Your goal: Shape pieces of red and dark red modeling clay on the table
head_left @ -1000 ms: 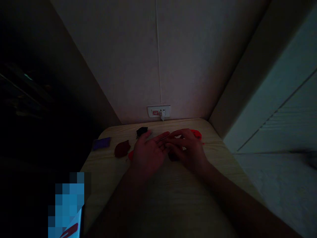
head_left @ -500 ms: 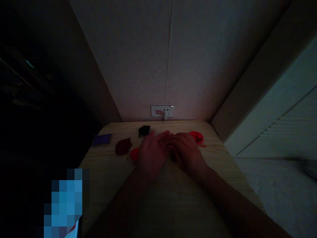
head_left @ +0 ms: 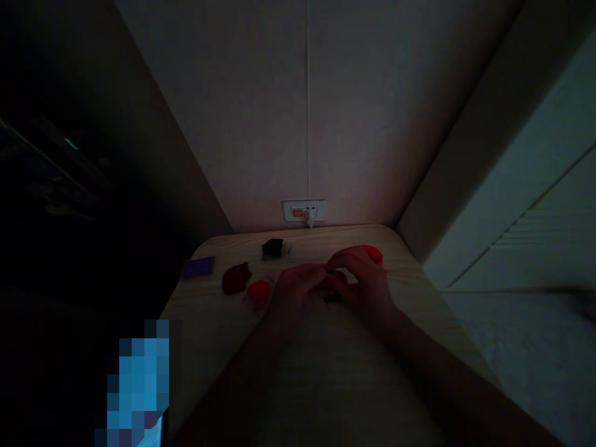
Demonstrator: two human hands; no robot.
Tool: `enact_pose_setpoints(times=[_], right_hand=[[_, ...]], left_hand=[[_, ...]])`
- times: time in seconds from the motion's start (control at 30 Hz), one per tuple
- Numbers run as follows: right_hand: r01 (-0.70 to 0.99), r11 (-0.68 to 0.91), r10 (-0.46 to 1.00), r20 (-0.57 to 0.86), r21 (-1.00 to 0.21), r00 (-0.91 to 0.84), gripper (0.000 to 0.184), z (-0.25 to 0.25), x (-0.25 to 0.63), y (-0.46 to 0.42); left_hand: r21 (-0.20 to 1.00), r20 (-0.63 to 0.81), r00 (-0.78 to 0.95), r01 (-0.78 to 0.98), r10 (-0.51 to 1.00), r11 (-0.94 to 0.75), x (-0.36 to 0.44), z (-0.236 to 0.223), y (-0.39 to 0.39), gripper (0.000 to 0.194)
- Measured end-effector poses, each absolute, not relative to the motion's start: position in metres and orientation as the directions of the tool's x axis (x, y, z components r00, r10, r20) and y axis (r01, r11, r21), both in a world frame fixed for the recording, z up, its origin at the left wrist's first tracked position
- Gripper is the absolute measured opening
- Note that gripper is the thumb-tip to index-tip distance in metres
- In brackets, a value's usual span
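The right grip (head_left: 367, 282) partly hides the bright red piece (head_left: 375, 254).

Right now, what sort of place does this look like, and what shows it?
Probably a dim room in a home: a table against a wall, with a plug in the socket just above it.

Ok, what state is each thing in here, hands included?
Left hand: curled, grip unclear.
Right hand: fingers bent, grip unclear.
Dark piece by the hands: mostly hidden.
Purple packet: lying flat.
Maroon piece: lying untouched.
Bright red piece: lying beside left hand.
Black piece: lying untouched.
Far-right red piece: partly hidden.
Socket: plug inserted.
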State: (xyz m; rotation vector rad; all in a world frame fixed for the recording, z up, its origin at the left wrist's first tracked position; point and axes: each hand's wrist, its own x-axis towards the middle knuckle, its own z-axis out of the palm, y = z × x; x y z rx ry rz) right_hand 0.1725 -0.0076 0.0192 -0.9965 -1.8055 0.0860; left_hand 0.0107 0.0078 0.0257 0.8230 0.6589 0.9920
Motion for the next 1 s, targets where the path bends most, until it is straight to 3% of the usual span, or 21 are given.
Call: enact_pose_setpoints(times=[0.23, 0.43, 0.77, 1.0], right_hand=[[0.544, 0.659, 0.674, 0.729, -0.520, -0.119, 0.010, 0.0202, 0.1685, -0.0085], [0.555, 0.614, 0.718, 0.690, -0.561, -0.097, 0.030, 0.0177, 0.1660, -0.0111], [0.544, 0.606, 0.725, 0.685, -0.580, -0.077, 0.019, 0.0195, 0.1651, -0.0130], [0.539, 0.595, 0.737, 0.673, -0.596, -0.069, 0.022, 0.0223, 0.1641, -0.0137]], left_hand=[[0.890, -0.087, 0.359, -0.391, 0.929, 0.235, 0.0104, 0.0208, 0.0089, 0.021], [0.855, -0.070, 0.242, -0.485, 0.968, 0.183, 0.0098, 0.0241, 0.0121, 0.029], [0.815, -0.081, 0.233, -0.544, 0.969, 0.199, 0.0097, 0.0212, 0.0134, 0.030], [0.813, -0.081, 0.188, -0.556, 0.979, 0.174, 0.0081, 0.0244, 0.0133, 0.029]])
